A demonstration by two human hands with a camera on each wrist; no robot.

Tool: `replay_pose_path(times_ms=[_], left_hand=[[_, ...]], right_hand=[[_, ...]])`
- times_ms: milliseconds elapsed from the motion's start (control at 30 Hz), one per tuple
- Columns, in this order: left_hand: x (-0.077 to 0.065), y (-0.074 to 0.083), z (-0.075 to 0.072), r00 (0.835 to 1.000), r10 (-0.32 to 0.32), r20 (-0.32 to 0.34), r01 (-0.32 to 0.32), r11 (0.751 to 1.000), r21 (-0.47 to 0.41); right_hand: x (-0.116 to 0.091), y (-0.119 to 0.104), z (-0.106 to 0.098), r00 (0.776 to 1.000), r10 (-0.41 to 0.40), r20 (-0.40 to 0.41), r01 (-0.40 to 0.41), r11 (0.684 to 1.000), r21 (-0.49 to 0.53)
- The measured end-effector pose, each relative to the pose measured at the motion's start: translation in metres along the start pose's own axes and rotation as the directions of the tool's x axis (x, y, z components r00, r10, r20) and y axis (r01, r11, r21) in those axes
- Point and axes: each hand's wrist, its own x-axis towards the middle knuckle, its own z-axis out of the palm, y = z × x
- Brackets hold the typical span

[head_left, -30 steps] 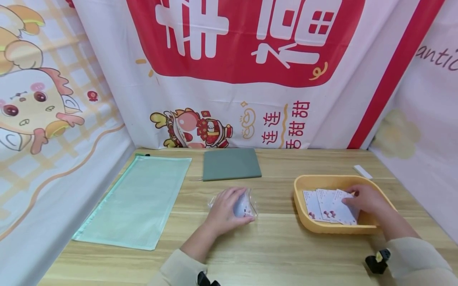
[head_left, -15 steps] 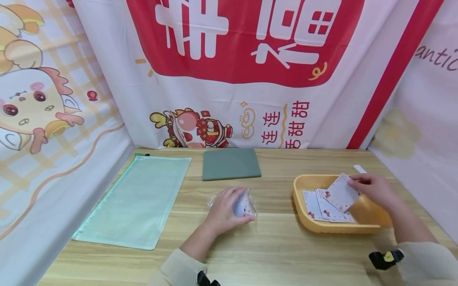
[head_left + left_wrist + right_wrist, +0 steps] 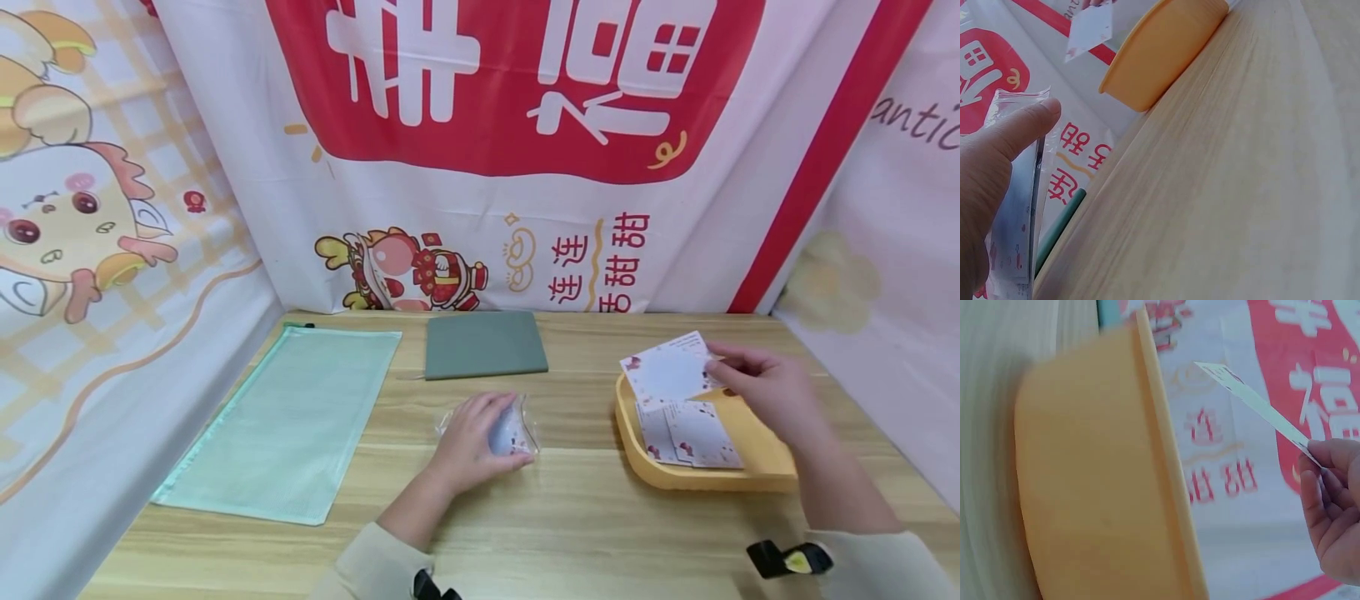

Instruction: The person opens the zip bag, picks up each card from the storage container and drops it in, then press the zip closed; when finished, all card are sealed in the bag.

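A wooden table (image 3: 585,533) holds a mint zip pouch (image 3: 277,425), a yellow tray (image 3: 675,478) well to its right, and a green notebook (image 3: 486,346) between them, farther back. The right hand (image 3: 772,396) pinches one card (image 3: 667,371) above the tray, where other cards (image 3: 703,435) lie. The left hand (image 3: 468,446) grips a clear bag (image 3: 510,432) with printed card inside, thumb and fingers curved around it, in front of the notebook.

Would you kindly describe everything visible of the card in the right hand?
The card is a thin, flat, apparently paper rectangle, white with a bluish-grey middle, small reddish motifs near its edges and tiny lettering too small to read. The right hand pinches one end, holding it tilted above the yellow tray; the right wrist view shows it nearly edge-on.
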Motion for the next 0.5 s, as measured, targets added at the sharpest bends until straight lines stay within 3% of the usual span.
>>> replay_pose_path(times_ms=[133,267,500], left_hand=[[0.0,0.001,0.0,1.0,-0.009,0.004,0.009,1.0,-0.004],[0.0,0.002,-0.001,1.0,-0.025,0.015,0.025,1.0,-0.007],[0.001,0.002,-0.001,0.999,-0.027,0.022,0.027,1.0,0.008]], right_hand=[[-0.005,-0.013,0.02,1.0,0.017,0.012,-0.018,0.997,0.07],[-0.009,-0.023,0.045,0.997,0.03,0.074,-0.039,0.992,0.117],[-0.012,-0.035,0.086,0.992,-0.027,0.12,0.007,0.987,0.161]])
